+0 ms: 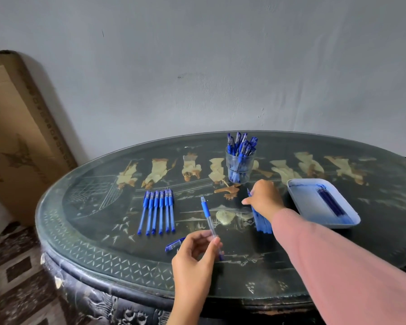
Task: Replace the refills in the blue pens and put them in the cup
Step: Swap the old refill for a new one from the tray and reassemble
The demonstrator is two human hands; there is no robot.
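Oval table (pixel 85 240); left hand (pixel 192 261) tight around pen (pixel 208 214), right hand (pixel 265 198) tight around refill (pixel 248 192).

Head view, forward-down, near the table (pixel 92 242)

No legible text anywhere (only blurred, illegible print along the cardboard box (pixel 21 137))
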